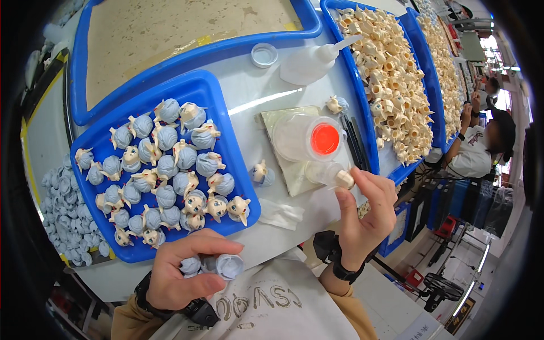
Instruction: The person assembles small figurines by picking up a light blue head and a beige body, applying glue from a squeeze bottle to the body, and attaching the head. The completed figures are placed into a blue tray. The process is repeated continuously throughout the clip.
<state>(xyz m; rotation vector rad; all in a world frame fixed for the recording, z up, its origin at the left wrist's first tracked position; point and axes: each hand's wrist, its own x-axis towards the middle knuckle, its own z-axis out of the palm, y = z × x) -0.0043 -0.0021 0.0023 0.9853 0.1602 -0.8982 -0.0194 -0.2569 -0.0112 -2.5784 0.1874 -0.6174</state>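
Observation:
My left hand [180, 271] is curled round a few pale blue-grey doll hair pieces [229, 266], one with its hollow side up, just in front of my chest. Between thumb and forefinger, my right hand [368, 218] pinches a small cream doll head part [344, 179]. That part is at the mouth of a small clear cup [318, 171]; whether they touch I cannot tell. Beside the cup, a translucent tub [290, 136] with a bright red round end [325, 139] rests on a pale square slab [294, 184]. Assembled doll heads fill much of a blue tray [247, 195] at the left.
A blue bin [368, 127] heaped with cream parts stands at the right, another beyond it. Loose hair pieces [71, 212] lie far left. A white squeeze bottle [306, 63], clear cap [264, 55], dark pens [354, 139] and crumpled tissue [280, 215] sit mid-table. People work at right.

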